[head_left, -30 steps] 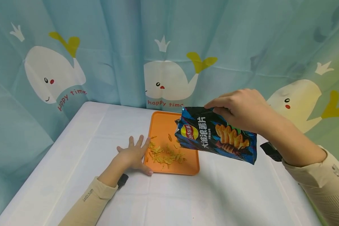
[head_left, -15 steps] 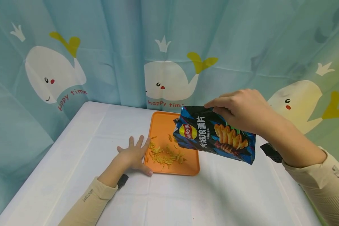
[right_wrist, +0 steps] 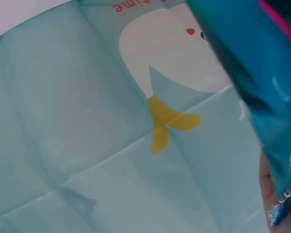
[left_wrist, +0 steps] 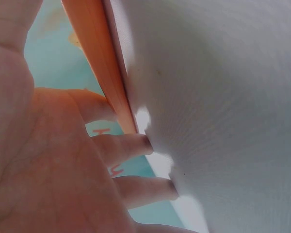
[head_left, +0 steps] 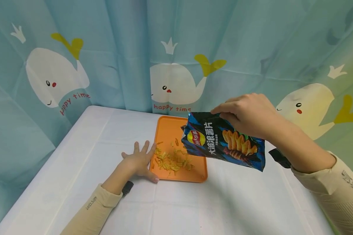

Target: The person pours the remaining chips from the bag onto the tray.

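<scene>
My right hand (head_left: pixel 247 112) pinches the upper edge of a dark blue and black chip bag (head_left: pixel 220 140). The bag lies on its side in the air, its torn end pointing left over an orange tray (head_left: pixel 173 125). Broken potato chips (head_left: pixel 170 161) are scattered on the tray, mostly in its front half. With fingers spread, my left hand (head_left: pixel 139 163) rests at the tray's left edge. In the left wrist view its fingers (left_wrist: pixel 131 148) reach down beside the orange tray wall (left_wrist: pixel 94 51). In the right wrist view the blue bag (right_wrist: pixel 262 63) fills the right side.
A white cloth (head_left: pixel 247 199) covers the table. Behind it and on both sides hangs a light blue curtain (head_left: pixel 123 78) printed with white whales. The tray stands near the table's back edge, close to the curtain.
More chips lie on the tray, filling in the middle of the pile. The bag has shifted slightly in the right hand's grip. The left hand has stayed in place.
</scene>
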Action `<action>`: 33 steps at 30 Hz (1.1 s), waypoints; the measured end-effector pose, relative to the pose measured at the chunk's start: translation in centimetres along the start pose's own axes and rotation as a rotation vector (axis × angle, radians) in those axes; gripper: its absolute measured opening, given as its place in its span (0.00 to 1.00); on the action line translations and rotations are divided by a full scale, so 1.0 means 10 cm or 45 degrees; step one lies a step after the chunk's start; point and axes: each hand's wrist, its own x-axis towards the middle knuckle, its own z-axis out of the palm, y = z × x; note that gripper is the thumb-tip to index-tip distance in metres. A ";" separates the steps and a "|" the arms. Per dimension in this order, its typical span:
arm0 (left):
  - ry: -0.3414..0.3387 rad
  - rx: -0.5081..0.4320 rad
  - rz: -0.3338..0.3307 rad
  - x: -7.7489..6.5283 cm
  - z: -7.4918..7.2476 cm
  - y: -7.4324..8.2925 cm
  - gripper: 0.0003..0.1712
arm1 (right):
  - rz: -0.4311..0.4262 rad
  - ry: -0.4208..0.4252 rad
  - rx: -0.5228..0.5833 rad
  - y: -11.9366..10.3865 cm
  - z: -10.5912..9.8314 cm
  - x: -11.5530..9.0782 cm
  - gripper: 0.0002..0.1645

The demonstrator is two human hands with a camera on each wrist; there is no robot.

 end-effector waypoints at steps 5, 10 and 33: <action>0.002 0.003 0.007 0.00 -0.01 0.00 0.82 | -0.029 0.052 0.010 0.01 -0.02 -0.01 0.15; -0.003 0.000 0.001 -0.01 -0.01 0.00 0.82 | -0.034 0.051 0.021 0.01 -0.05 -0.01 0.15; -0.004 0.004 -0.009 -0.01 0.00 0.00 0.81 | -0.086 0.047 0.020 -0.03 -0.01 0.01 0.15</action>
